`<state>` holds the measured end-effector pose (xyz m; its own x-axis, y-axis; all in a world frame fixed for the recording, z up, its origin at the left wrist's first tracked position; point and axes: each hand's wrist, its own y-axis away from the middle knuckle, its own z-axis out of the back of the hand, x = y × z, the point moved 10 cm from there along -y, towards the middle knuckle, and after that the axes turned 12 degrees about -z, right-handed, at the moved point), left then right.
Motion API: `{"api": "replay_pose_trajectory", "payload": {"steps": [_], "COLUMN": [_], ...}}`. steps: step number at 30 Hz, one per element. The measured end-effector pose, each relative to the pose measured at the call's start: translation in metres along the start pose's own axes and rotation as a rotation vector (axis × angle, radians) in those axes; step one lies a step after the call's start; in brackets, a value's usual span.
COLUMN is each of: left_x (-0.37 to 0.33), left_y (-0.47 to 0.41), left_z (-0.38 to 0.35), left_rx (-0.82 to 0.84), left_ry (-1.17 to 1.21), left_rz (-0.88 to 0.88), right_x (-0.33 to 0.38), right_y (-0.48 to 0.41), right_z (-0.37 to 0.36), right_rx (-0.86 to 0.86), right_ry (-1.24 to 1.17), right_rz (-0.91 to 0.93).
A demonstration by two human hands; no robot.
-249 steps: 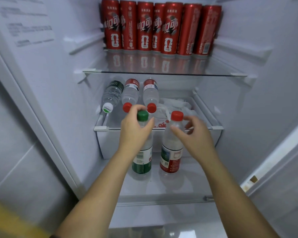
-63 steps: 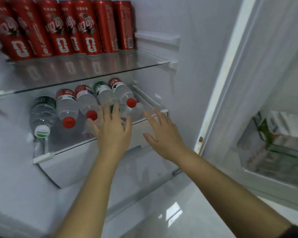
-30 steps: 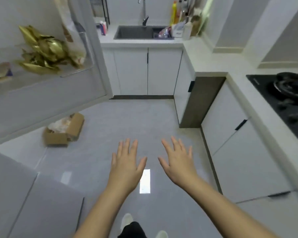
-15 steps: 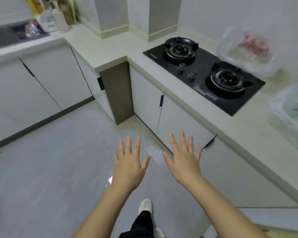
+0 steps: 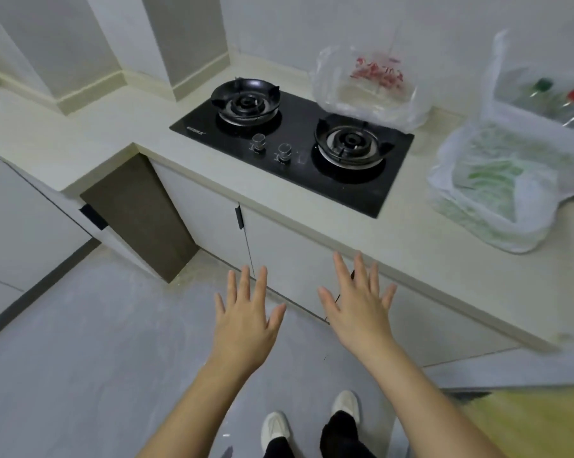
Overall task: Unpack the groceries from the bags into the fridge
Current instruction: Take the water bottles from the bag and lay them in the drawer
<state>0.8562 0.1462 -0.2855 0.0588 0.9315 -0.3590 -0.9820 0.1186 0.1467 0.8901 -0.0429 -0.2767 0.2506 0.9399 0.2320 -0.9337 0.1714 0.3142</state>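
Observation:
My left hand (image 5: pixel 244 320) and my right hand (image 5: pixel 361 307) are held out flat in front of me, fingers spread, holding nothing, just short of the counter's front edge. On the cream counter (image 5: pixel 315 226) sit three clear plastic bags. One with red print (image 5: pixel 370 85) stands behind the stove. One with green vegetables (image 5: pixel 497 190) lies to the stove's right. A third at the far right (image 5: pixel 540 90) holds bottles with a green cap and a red cap. The fridge is out of view.
A black two-burner gas stove (image 5: pixel 292 140) is set into the counter, with two knobs at its front. White cabinet doors (image 5: pixel 292 259) run below. Grey floor tiles (image 5: pixel 80 358) lie under my white shoes (image 5: pixel 275 428). A yellow surface (image 5: pixel 537 424) shows at bottom right.
I have put two bottles into the fridge, turned away from it and swung right across the kitchen. The stove and bags have come nearer; my empty hands stay spread.

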Motion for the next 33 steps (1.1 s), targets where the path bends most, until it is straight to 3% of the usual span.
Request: {"api": "replay_pose_trajectory", "payload": {"steps": [19, 26, 33], "left_x": [-0.190, -0.246, -0.325], "left_y": [-0.192, -0.266, -0.352], "left_z": [-0.002, 0.008, 0.012], "left_rx": [-0.106, -0.117, -0.077], "left_ry": [0.077, 0.062, 0.018], "left_rz": [-0.121, -0.266, -0.511], "right_x": [-0.137, -0.176, -0.236], "right_y": [-0.185, -0.232, -0.277], "right_z": [0.130, 0.171, 0.227], "right_rx": [-0.106, -0.213, -0.306], "right_ry": [-0.012, -0.018, -0.016], "right_rz": [-0.014, -0.062, -0.272]}}
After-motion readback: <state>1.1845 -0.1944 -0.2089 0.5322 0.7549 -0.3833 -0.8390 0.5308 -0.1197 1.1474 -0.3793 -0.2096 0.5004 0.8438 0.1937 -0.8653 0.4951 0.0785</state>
